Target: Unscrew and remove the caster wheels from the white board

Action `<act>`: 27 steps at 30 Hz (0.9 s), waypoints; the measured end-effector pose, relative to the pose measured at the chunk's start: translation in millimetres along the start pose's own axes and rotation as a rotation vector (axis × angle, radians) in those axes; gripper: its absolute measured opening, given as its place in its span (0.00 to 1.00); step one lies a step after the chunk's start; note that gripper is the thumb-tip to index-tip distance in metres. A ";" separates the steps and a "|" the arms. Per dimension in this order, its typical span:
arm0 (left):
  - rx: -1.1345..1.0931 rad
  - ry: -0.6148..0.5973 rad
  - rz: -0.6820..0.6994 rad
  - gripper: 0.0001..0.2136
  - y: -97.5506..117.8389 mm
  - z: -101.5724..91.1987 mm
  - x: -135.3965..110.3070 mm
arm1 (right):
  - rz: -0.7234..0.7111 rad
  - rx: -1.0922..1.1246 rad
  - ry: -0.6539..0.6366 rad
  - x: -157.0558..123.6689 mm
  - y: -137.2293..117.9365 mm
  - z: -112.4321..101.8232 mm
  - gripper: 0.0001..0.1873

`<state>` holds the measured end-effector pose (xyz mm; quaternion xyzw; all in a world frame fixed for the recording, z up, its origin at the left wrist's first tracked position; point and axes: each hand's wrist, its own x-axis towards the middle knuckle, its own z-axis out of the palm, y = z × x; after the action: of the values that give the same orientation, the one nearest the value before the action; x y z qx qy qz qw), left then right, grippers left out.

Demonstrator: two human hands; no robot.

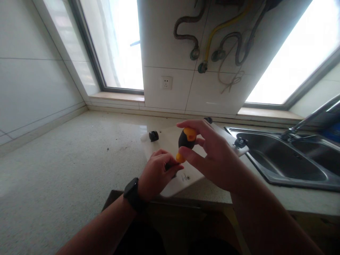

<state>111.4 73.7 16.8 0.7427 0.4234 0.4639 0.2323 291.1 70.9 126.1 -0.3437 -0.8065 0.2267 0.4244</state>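
My right hand (212,152) is wrapped around the handle of a stubby yellow-and-black screwdriver (187,140), which points down and to the left. Its tip is hidden by my left hand (156,173), whose fingers are closed around a small black part, apparently a caster, mostly covered. Both hands are over a white panel (170,141) lying on the counter. Black casters stand up at its other corners: one at the left (153,136), one at the back (208,120) and one at the right (240,142). A round hole and a printed mark show near the front edge.
The speckled stone counter (79,170) spreads out to the left. On the right is a double steel sink (287,159) with a faucet (294,131). A wall socket (166,83) and hanging hoses (212,35) are on the tiled wall behind, between two windows.
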 end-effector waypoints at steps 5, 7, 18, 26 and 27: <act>0.001 0.020 0.012 0.09 -3.0 3.2 -1.0 | 0.056 0.039 0.052 3.5 2.8 0.6 0.25; 0.016 0.034 0.004 0.11 -2.9 4.1 -1.1 | 0.081 0.095 0.063 3.8 2.1 -0.2 0.27; 0.037 -0.161 0.123 0.03 4.8 -9.9 4.7 | 0.039 0.142 -0.013 4.2 3.5 -1.3 0.26; 0.169 -0.059 0.152 0.01 5.1 -4.9 0.9 | 0.022 -0.034 0.053 4.3 -0.4 -2.0 0.24; 0.192 -0.043 0.152 0.02 5.6 -4.3 0.2 | 0.024 -0.009 0.033 3.7 -1.0 -3.2 0.26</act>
<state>110.0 70.7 23.0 0.8013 0.4032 0.4214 0.1333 291.9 73.2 130.4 -0.3592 -0.7961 0.2222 0.4334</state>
